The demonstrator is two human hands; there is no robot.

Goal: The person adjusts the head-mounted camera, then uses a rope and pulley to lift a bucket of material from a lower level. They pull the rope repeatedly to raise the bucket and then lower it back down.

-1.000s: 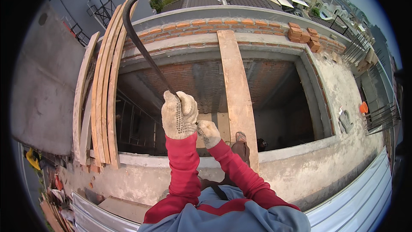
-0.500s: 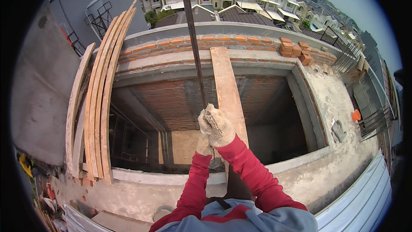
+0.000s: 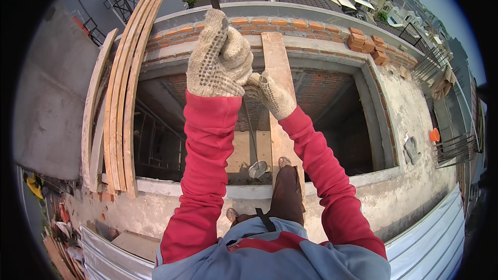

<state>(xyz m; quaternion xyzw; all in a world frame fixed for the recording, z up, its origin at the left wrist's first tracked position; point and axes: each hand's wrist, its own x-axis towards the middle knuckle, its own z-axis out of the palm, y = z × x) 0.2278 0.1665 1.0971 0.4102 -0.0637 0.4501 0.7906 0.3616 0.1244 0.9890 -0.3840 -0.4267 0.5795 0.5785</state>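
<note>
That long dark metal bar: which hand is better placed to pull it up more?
Probably the right hand: it sits lower on the long dark metal bar, free to reach above the left hand, which already has the higher grip.

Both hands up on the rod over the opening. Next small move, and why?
Probably lower the rod a little. Left hand and right hand grip it high, and its lower end hangs in the opening beside the plank.

Just one head-worn fisheye here, looking steeply down from standing height over the roof opening (image 3: 311, 119), own gloved hands close up, edges curving toward the rim.
</note>
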